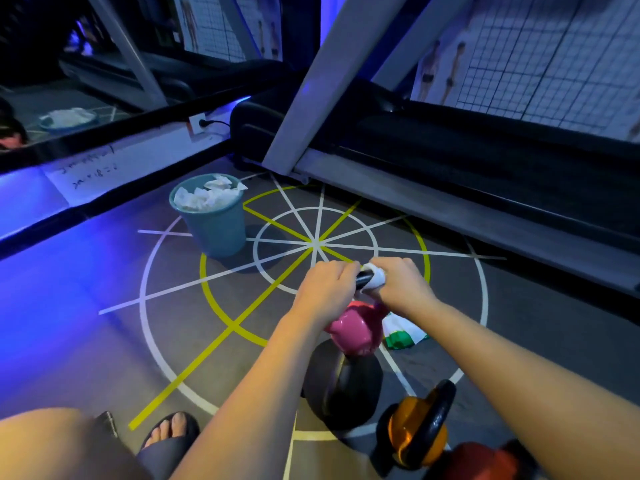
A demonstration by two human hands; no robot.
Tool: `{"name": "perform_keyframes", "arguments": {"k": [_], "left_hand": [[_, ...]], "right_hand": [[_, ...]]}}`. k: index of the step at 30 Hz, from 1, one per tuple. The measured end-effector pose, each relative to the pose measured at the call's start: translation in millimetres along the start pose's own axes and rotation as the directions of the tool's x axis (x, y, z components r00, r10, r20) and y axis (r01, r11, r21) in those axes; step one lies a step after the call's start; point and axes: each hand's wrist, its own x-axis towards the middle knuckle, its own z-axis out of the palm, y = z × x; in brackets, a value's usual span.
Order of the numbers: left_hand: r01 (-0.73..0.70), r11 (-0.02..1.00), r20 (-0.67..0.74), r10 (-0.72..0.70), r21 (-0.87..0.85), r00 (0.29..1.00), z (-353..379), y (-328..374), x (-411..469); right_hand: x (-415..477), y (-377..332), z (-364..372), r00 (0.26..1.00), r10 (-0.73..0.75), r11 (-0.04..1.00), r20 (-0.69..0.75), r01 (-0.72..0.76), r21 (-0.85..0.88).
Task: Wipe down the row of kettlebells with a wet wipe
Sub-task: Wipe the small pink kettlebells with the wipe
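Two bare hands work a white wet wipe (375,277) along the black handle (362,279) of a pink rounded kettlebell (355,329) on a gym floor (104,341).

The left hand (327,289) is closed around the handle's left end; the right hand (403,284) is closed on the wipe, pressed against the handle just beside it. Nearer the camera than the pink kettlebell stand a black kettlebell (346,386), then an orange kettlebell with a black handle (415,431) and a red one (485,460), in a row. Touching the pink kettlebell's right lies a green-and-white wipe packet (403,332). Beyond it to the left stands a teal plastic bin (216,226) full of crumpled white wipes (204,195).
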Motion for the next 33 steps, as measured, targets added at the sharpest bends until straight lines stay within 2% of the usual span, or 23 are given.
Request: {"name": "perform_keyframes", "arguments": {"k": [2,3,6,9,12,14,15,18,21,22,24,28,31,33], "left_hand": [[0.016,1.000,-0.037,-0.017,-0.020,0.999,-1,-5,0],[0.021,0.997,-0.061,-0.025,-0.070,0.998,-1,-7,-1],[0.022,0.987,-0.132,-0.043,-0.160,0.990,1,-6,-8],[0.038,0.995,-0.187,-0.054,-0.092,0.981,3,-7,-8],[0.122,0.992,-0.166,-0.114,0.040,0.979,-1,-11,-3],[0.146,0.984,-0.118,-0.134,0.101,0.984,-3,-11,-2],[0.163,0.983,-0.085,-0.156,0.082,0.984,-2,-11,-1],[0.190,0.980,0.008,-0.190,-0.067,0.982,-1,-8,-2],[0.164,0.984,-0.014,-0.165,-0.076,0.986,-1,-8,-4],[0.168,0.980,-0.034,-0.172,-0.110,0.984,0,-10,-3],[0.200,0.958,-0.061,-0.216,-0.205,0.974,1,-13,-1],[0.283,0.877,-0.075,-0.336,-0.388,0.939,-1,-17,-6],[0.337,0.698,0.016,-0.423,-0.632,0.906,2,-23,-15],[0.355,0.579,0.049,-0.476,-0.734,0.878,9,-27,-18]], "right_hand": [[-4,-17,8,0.991,-0.122,0.945,-0.059,0.098,-0.312],[-6,-25,11,0.985,-0.164,0.901,-0.054,0.128,-0.414],[-8,-27,11,0.982,-0.190,0.842,-0.011,0.157,-0.516],[-6,-14,3,0.983,-0.182,0.889,0.003,0.166,-0.426],[-8,1,1,0.998,-0.060,0.989,-0.010,0.058,-0.136],[-10,5,5,1.000,0.008,0.998,-0.023,-0.007,0.054],[-11,5,5,0.999,0.030,0.995,-0.040,-0.027,0.096],[-11,-3,3,0.999,0.013,0.999,-0.030,-0.012,0.044],[-13,-15,4,0.993,-0.119,0.957,0.018,0.119,-0.266],[-12,-18,5,0.987,-0.160,0.933,0.026,0.160,-0.321],[-9,-17,2,0.986,-0.160,0.952,0.051,0.168,-0.257],[-9,-5,-5,0.996,0.000,1.000,0.093,-0.001,0.011],[-11,-3,-6,0.995,0.034,0.999,0.097,-0.037,0.030],[-11,-3,-12,0.992,0.052,0.999,0.114,-0.053,0.004]]}}
